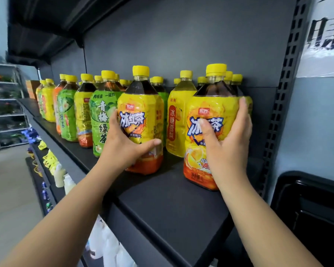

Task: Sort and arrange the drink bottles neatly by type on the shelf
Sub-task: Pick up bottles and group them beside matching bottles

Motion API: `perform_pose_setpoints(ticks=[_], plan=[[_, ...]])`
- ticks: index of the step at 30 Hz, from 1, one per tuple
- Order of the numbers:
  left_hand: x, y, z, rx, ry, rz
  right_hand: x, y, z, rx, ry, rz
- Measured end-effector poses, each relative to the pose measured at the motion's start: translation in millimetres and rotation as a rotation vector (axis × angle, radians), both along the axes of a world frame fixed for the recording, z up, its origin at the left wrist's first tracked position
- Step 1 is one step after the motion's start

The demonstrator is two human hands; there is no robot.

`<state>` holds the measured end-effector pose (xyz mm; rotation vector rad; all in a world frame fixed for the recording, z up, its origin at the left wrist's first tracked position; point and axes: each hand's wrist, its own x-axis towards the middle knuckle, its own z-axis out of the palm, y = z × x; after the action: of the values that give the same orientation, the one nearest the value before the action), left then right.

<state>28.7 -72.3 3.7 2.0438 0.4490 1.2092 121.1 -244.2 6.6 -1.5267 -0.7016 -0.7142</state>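
Note:
Two iced black tea bottles with yellow-orange labels and yellow caps stand at the front of the black shelf (pixel 162 197). My left hand (pixel 123 145) grips the left iced tea bottle (pixel 141 110), thumb across its lower front. My right hand (pixel 228 139) grips the right iced tea bottle (pixel 210 105), fingers round its right side, thumb on the label. Between them, further back, stands a yellow pear drink bottle (pixel 176 116). A green plum tea bottle (pixel 101 118) stands just left of my left hand. More mixed bottles run leftward and behind.
The shelf's perforated upright (pixel 283 105) rises at the right end, close to the right bottle. An upper shelf (pixel 46 35) overhangs the row. Lower shelves (pixel 52 170) at the left hold small packets, cans and white bottles. A black bin (pixel 308 209) sits at the lower right.

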Motion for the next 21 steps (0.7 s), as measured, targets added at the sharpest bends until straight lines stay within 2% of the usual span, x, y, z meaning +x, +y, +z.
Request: perform_pose_setpoints(ticks=[3, 5, 8, 9, 11, 14, 17, 21], plan=[[-5, 9, 2, 0.027, 0.071, -0.117, -5, 9, 5, -0.019, 0.000, -0.068], [-8, 15, 2, 0.012, 0.093, -0.260, -5, 4, 6, -0.021, 0.083, 0.017], [-6, 35, 1, -0.253, 0.118, -0.706, -14, -1, 6, 0.055, 0.259, 0.207], [-3, 42, -1, -0.348, 0.165, -0.875, -18, -2, 4, 0.058, 0.289, 0.229], [3, 55, -10, -0.429, 0.210, -1.050, -23, -2, 0, 0.018, 0.318, 0.195], [4, 61, -12, -0.250, 0.262, -1.019, -32, -3, 4, 0.025, 0.361, 0.073], [-1, 53, -2, -0.200, 0.333, -1.003, -52, -2, 15, 0.038, 0.372, -0.017], [6, 28, 4, -0.031, 0.348, -1.070, -81, 5, 40, 0.041, 0.151, -0.024]])
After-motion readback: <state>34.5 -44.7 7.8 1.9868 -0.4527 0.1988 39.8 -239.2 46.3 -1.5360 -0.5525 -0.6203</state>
